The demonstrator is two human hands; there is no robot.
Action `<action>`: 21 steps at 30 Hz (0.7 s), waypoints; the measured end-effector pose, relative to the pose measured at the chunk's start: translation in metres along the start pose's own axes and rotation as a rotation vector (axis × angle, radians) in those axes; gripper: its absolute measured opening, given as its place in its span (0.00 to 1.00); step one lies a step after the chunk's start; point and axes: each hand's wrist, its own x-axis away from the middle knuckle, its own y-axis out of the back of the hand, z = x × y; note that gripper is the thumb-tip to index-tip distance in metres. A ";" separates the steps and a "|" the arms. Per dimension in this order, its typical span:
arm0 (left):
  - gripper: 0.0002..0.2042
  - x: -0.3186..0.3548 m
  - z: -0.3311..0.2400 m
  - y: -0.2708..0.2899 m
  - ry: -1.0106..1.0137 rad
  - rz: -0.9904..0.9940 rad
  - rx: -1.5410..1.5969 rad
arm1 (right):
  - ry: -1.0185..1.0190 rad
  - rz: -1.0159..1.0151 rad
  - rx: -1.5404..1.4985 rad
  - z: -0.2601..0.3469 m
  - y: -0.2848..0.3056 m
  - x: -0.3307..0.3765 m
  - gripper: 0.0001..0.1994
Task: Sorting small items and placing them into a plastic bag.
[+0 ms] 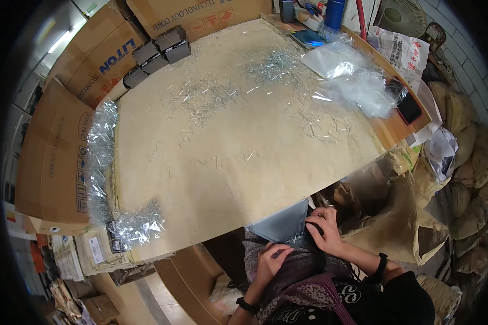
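At the table's near edge, over my lap, sits a grey-blue shallow tray or pan [279, 223] with some small shiny metal pieces [295, 238] at its lower end. My right hand [324, 232] is curled beside the tray's right edge, its fingers closed around something dark. Just below the tray's near end, my left hand [272, 262] is closed in a pinch; a small dark bit shows by its fingertips, too small to name. Thin bent metal pins [206, 95] lie scattered across the pale tabletop [211, 189].
Pins in clear bags [102, 157] line the left edge, before cardboard boxes [54, 157]. Dark small blocks [162, 49] stand at the back left. Clear plastic bags [358, 86], a phone [410, 110] and a blue cylinder [335, 15] occupy the right side. Sacks [466, 179] pile up beyond.
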 end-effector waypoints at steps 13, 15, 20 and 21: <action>0.05 0.002 0.008 -0.002 0.019 -0.007 0.044 | 0.334 0.105 0.238 0.057 -0.077 -0.163 0.22; 0.05 0.000 0.003 -0.002 -0.003 -0.010 0.040 | 0.417 0.218 0.162 0.047 -0.080 -0.159 0.19; 0.06 0.003 0.006 -0.002 -0.041 -0.053 0.063 | 0.480 0.388 -0.009 0.036 -0.041 -0.112 0.16; 0.06 0.003 0.010 -0.002 -0.050 -0.068 0.066 | 0.519 0.388 -0.099 0.033 -0.031 -0.102 0.17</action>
